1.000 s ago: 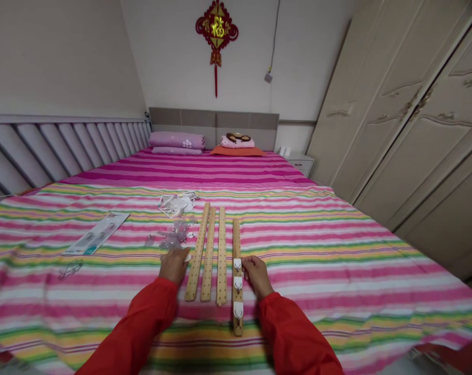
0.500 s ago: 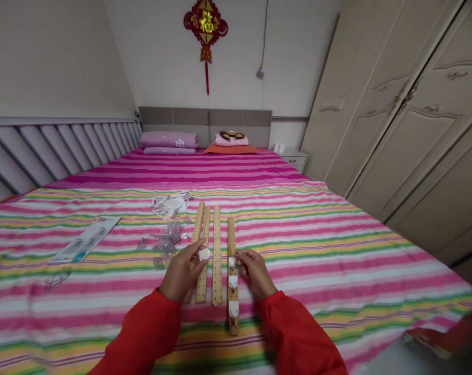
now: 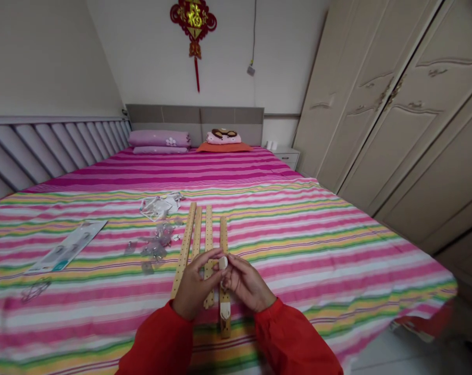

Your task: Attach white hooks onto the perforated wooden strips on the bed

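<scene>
Between the fingertips of my left hand (image 3: 196,285) is a small white adhesive hook (image 3: 223,263), its flat back turned up. The fingers of my right hand (image 3: 250,284) pinch at the right edge of that same piece. Both hands are closed and meet above a perforated wooden strip (image 3: 224,234) lying on the bed. A white hook (image 3: 225,311) is fixed near the strip's close end; the hands cover the part further along. To the left lie three more wooden strips, among them a long one (image 3: 184,249), partly behind my left hand.
Small clear plastic packets (image 3: 158,245) lie in a heap left of the strips, with crumpled white packaging (image 3: 161,205) behind them. Further left are a flat hook package (image 3: 70,247) and a thin wire-like tangle (image 3: 36,289). Striped cloth (image 3: 318,260) covers the bed.
My left hand has carried the white hook right, over the strip. My right hand has left the strip's side and come to meet it at the hook. The view has shifted slightly right.
</scene>
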{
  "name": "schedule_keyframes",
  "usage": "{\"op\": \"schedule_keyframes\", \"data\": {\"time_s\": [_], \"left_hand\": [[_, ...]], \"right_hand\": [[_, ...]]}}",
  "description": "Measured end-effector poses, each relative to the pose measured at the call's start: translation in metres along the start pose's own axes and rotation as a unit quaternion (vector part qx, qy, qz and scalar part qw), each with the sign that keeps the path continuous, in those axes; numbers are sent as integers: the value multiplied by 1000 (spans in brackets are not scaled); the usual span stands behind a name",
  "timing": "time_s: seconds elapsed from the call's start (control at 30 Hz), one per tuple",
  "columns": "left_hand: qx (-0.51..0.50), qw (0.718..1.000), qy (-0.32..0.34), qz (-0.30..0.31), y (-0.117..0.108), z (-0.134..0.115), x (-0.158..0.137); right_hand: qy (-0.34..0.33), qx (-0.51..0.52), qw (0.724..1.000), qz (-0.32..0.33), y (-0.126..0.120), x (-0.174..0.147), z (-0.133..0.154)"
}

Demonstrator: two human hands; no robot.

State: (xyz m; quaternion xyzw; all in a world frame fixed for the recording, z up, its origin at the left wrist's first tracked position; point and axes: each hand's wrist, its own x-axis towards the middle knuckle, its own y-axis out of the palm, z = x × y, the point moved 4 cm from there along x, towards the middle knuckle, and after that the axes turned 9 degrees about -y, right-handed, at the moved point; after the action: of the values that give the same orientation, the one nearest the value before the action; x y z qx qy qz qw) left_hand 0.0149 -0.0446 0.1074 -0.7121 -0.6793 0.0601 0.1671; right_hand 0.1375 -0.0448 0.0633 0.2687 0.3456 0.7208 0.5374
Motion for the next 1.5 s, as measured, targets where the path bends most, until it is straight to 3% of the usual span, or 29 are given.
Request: {"op": "schedule_keyframes", "data": {"time_s": [0.23,0.4,0.57,0.77,0.97,1.13,1.5], "left_hand": [[-25,999,-35,-7,2,13,3],[-87,991,-102,21,10,24,6],[-205,957,-188,87,19,39,9],[-254,925,-255,117,25,36,5],[-261,935,-221,96,24,41,6],[-253,943,-208,56,21,48,12],[-214,967,-132,45,24,37,15]], "right_hand": [[-65,-78,993,-54,-8,-2,13],[-86,-105,987,-86,-14,0,17],[-100,-130,982,-91,-19,4,18],[-112,-155,978,-86,-19,9,15],[-118,-142,974,-133,-23,13,12],[-93,-129,978,-136,-24,11,6],[-54,-51,987,-142,-23,12,5]]}}
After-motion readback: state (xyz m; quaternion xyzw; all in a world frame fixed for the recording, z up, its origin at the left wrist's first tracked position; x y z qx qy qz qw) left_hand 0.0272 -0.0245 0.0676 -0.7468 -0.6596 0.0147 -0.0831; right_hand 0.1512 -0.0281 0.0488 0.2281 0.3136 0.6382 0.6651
